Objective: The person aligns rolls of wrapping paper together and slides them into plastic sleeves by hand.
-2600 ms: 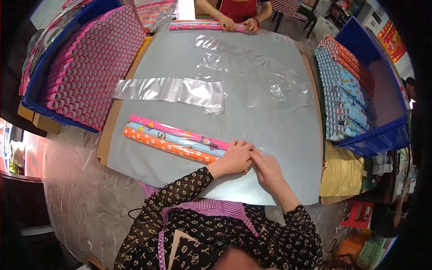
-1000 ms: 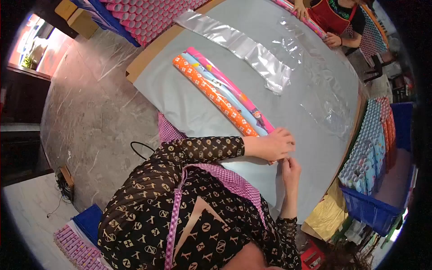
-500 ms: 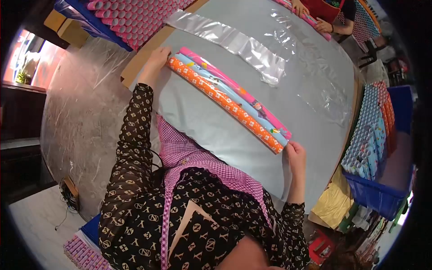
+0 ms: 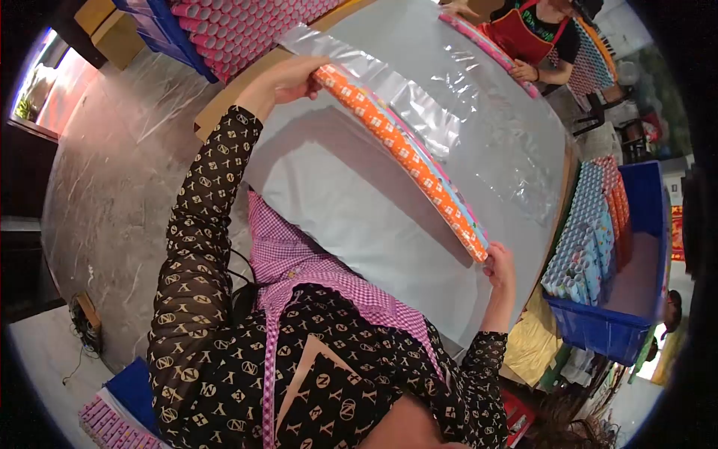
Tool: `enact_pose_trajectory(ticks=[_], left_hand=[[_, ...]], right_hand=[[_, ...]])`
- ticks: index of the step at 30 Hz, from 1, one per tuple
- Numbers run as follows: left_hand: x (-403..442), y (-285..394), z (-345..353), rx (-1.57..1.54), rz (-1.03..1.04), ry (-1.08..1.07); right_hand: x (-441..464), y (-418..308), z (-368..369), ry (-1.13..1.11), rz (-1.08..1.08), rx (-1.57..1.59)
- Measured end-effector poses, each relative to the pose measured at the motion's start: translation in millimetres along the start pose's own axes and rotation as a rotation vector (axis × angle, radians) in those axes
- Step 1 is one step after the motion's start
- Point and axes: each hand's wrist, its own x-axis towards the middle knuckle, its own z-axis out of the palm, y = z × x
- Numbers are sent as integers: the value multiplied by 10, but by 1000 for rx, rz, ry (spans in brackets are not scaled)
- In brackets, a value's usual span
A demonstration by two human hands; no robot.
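Observation:
A bundle of patterned wrapping paper rolls (image 4: 404, 157) is held up off the grey table, its shadow falling beneath. The orange roll faces me, and strips of blue and pink show behind it. My left hand (image 4: 295, 78) grips the far left end of the bundle, fingers curled over it. At the near right end, my right hand (image 4: 499, 263) closes on the tips of the rolls. Just beyond the bundle lies a clear plastic sleeve (image 4: 426, 112), partly hidden behind it.
Across the grey table (image 4: 359, 247), a person in a red apron (image 4: 527, 34) handles a pink roll (image 4: 486, 45). More clear film (image 4: 516, 172) lies to the right. Blue crates hold many rolls at upper left (image 4: 161, 45) and right (image 4: 598, 329).
Both hands have lifted the bundle from the table and tilted it, so the orange roll now covers most of the others. The other person's pink roll shows more fully.

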Motion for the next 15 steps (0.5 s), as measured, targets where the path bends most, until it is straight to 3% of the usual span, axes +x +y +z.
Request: enact_pose_trajectory(ticks=[5,6,9,10,12,15], left_hand=[[-141,514,294,-20,213,-119],[-23,506,186,207,319,-234],[-142,643,397,247,438,-134],[-123,645,459,253,604,-124],[-133,735,486,205,629,-196],[-95,849,515,108,657,-346]], right_hand=[[206,156,-383,-143,122,240],[218,208,-448,-195,161,395],[214,270,-504,-220,241,640],[196,280,-493,-240,303,702],[130,303,-425,-247,403,879],[21,251,-303,-232,369,825]])
